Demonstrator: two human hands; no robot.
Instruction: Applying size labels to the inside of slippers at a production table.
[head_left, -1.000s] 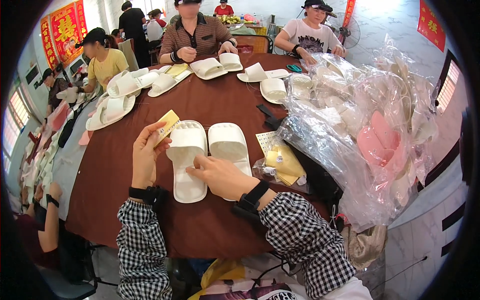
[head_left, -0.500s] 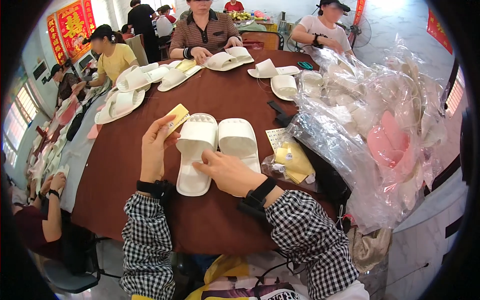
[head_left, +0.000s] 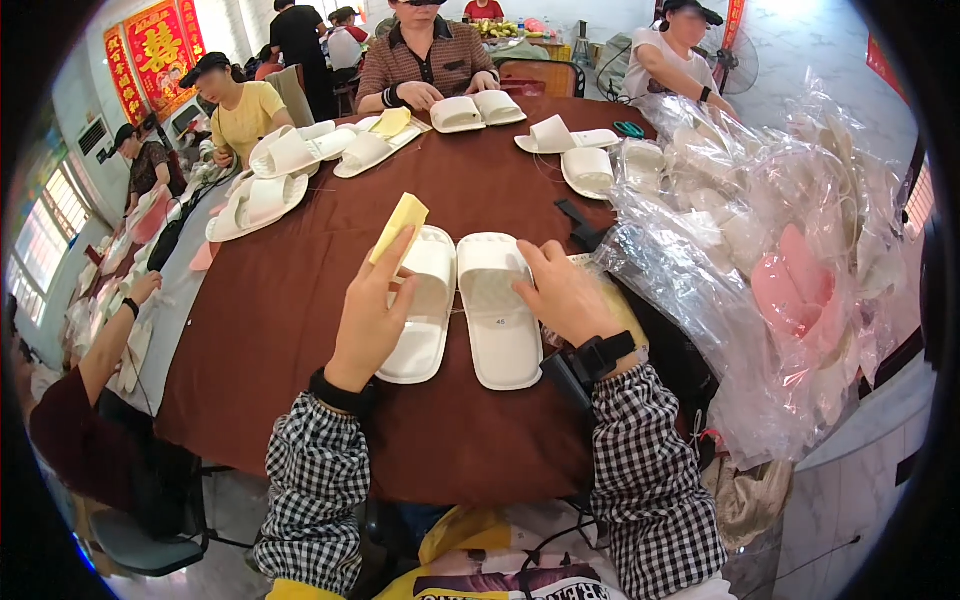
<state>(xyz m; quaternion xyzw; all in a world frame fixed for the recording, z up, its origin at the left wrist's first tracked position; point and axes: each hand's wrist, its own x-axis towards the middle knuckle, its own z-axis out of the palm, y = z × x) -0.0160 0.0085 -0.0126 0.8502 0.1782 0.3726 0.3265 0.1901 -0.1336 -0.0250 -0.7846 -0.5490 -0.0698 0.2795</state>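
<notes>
A pair of white slide slippers lies side by side on the brown table in front of me, toes pointing away. My left hand (head_left: 370,325) pinches a folded yellow sticker sheet (head_left: 400,228) upright above the left slipper (head_left: 415,350), covering part of that slipper's strap. At the strap's right edge, my right hand (head_left: 570,295) grips the right slipper (head_left: 500,355) between thumb and fingers. A small printed label shows on its insole below the strap. Thin thread links the two slippers.
Clear plastic bags (head_left: 690,330) of white and pink slippers crowd the right side. Partly behind my right hand lie yellow papers (head_left: 622,308). More white slippers (head_left: 262,205) line the table's far edge, with green scissors (head_left: 629,129). Co-workers (head_left: 425,65) sit across and at left.
My right hand has gone from over the left slipper to the right slipper's strap. My left hand has turned the yellow sheet more upright, nearer the left slipper. The view has shifted slightly.
</notes>
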